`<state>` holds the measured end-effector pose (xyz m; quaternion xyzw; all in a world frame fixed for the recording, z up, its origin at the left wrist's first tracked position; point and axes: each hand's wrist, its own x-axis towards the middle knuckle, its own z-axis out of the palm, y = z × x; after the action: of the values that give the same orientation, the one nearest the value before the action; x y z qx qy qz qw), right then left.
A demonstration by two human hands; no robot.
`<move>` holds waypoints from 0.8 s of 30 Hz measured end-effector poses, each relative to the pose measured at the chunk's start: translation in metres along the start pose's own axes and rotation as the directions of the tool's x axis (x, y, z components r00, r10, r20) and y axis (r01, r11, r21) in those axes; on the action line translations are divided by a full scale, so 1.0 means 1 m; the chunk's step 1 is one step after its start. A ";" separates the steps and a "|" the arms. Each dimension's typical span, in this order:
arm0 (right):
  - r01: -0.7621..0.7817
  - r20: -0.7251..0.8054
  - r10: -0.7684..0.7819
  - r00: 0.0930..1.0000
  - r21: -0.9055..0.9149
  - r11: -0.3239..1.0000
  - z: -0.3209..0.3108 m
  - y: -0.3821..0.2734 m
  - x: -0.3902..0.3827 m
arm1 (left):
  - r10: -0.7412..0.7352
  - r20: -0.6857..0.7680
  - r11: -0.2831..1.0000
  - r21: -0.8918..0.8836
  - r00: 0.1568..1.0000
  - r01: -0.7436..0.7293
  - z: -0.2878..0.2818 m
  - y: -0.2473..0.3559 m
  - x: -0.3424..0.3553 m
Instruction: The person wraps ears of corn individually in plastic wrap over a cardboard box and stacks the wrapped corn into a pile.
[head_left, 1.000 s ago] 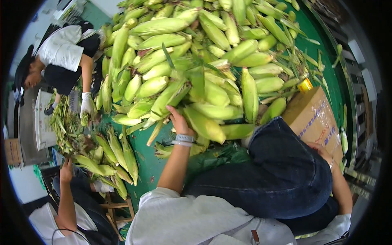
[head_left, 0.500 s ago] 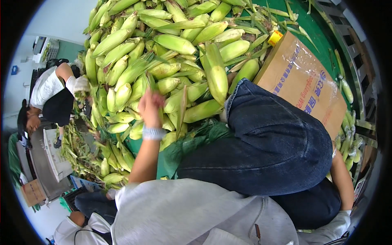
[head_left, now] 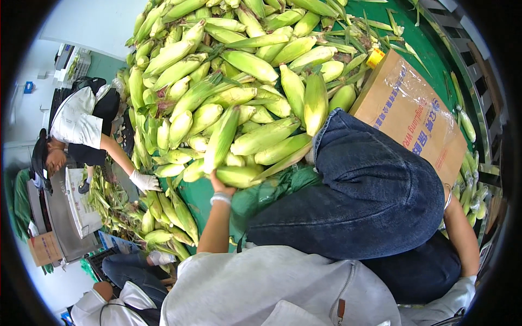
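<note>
My left hand (head_left: 222, 185) is closed around the lower end of an unhusked ear of corn (head_left: 222, 140) at the near edge of a large heap. The ear points up and away, its green husk still around it. Another ear (head_left: 234, 176) lies right beside my fingers. My right forearm (head_left: 462, 239) reaches up along the right side of my bent knee. Its hand is hidden behind the knee and a cardboard box (head_left: 389, 106). Green plastic film (head_left: 261, 198) lies between my left wrist and my jeans.
At left a co-worker bends over, one gloved hand (head_left: 144, 181) near loose husks and ears (head_left: 174, 212). Another person sits at lower left. Bagged ears (head_left: 470, 185) lie at far right, beyond the box. Green sheeting (head_left: 418, 27) covers the surface behind the heap.
My left hand has come nearer to me and now holds the lower end of an ear. The co-worker's gloved hand has reached toward the ears at left. The view has shifted slightly.
</note>
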<state>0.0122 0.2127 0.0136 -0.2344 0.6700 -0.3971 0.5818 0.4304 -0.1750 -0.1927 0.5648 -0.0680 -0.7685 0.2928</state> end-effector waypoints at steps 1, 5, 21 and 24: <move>0.011 -0.007 -0.011 1.000 -0.019 1.000 0.000 -0.004 -0.001 | 0.020 0.024 1.000 -0.007 1.000 -0.020 0.023 -0.007 -0.001; -0.008 -0.017 0.008 1.000 0.001 1.000 0.014 -0.034 0.017 | 0.052 0.151 0.999 0.006 0.987 -0.053 0.061 -0.007 -0.012; -0.041 0.143 -0.010 0.990 0.345 0.938 0.027 -0.033 0.028 | -0.074 0.246 0.995 0.085 0.966 0.055 0.048 -0.034 -0.001; -0.039 0.187 -0.029 0.982 0.348 0.937 0.024 -0.019 0.038 | -0.020 0.264 0.998 0.066 0.964 0.002 0.075 -0.043 -0.030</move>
<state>0.0245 0.1661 0.0057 -0.1621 0.5309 -0.4844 0.6762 0.3519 -0.1411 -0.1599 0.4668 -0.1283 -0.8360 0.2583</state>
